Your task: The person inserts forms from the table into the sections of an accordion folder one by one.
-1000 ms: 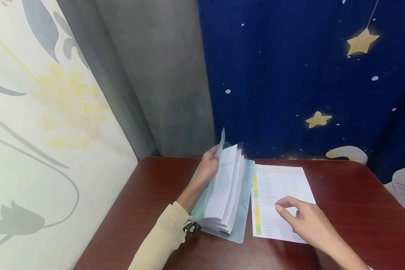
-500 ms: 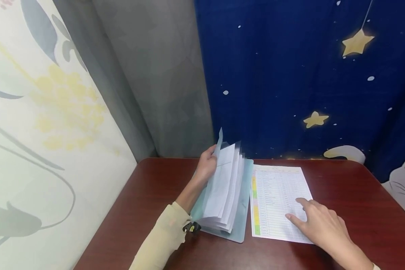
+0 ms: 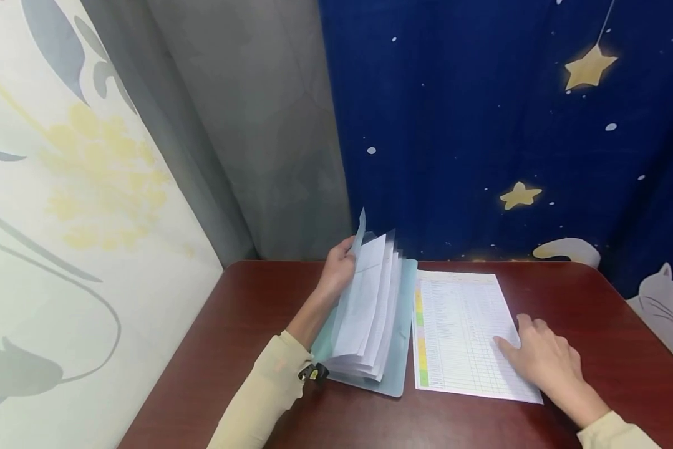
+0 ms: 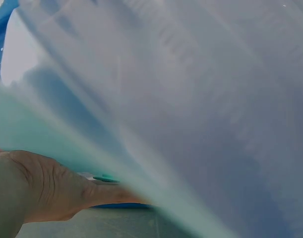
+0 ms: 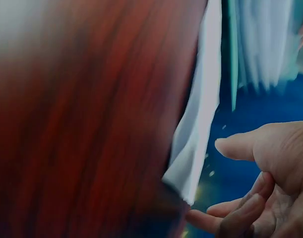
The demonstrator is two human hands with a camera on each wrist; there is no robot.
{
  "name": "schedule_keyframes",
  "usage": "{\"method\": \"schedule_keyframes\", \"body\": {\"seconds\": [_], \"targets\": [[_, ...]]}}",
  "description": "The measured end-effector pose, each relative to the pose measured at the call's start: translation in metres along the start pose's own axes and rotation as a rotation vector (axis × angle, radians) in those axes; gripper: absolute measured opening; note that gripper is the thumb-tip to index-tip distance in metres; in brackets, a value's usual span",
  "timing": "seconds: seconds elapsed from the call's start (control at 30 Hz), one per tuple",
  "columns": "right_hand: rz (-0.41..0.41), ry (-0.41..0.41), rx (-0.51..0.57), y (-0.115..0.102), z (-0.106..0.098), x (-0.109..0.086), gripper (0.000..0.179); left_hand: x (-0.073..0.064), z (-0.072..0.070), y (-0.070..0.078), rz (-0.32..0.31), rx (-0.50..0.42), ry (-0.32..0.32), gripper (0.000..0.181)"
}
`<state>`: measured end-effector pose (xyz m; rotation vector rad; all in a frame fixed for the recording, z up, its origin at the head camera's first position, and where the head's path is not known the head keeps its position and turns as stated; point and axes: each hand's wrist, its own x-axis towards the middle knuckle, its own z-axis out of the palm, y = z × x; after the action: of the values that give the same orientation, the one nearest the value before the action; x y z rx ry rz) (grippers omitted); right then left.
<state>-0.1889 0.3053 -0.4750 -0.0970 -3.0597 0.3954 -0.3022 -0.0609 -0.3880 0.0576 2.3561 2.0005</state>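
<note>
One reddish table [image 3: 269, 312] fronts a starry curtain [image 3: 448, 137], left hand [image 3: 338, 268] gripping a folder [image 3: 404, 324], right hand [image 3: 546, 352] relaxed.

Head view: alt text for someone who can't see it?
A person's left hand holds open a pale blue plastic folder of white paper sheets on a reddish table. Beside the folder, the right hand is at the right edge of a white paper chart with yellow and green blocks. Behind hang a grey curtain and a starry blue curtain.
</note>
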Motion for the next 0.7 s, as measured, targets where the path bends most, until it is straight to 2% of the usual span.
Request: {"method": "schedule_keyframes", "body": {"seconds": [0.17,0.43,0.57,0.7], "targets": [[0.016,0.002,0.021,0.010,0.003,0.015,0.085,-0.001,0.000,0.001,-0.011,0.001,0.008,0.051],[0.034,-0.027,0.039,0.011,0.006,0.025,0.081,0.000,0.001,0.001,-0.003,0.000,0.009,0.051],[0.052,-0.080,0.072,0.012,0.003,0.030,0.079,0.002,0.000,0.000,-0.002,0.001,0.003,0.051],[0.075,-0.153,0.121,0.014,0.000,0.039,0.090,0.002,-0.001,0.000,-0.008,-0.001,0.003,0.051]]}}
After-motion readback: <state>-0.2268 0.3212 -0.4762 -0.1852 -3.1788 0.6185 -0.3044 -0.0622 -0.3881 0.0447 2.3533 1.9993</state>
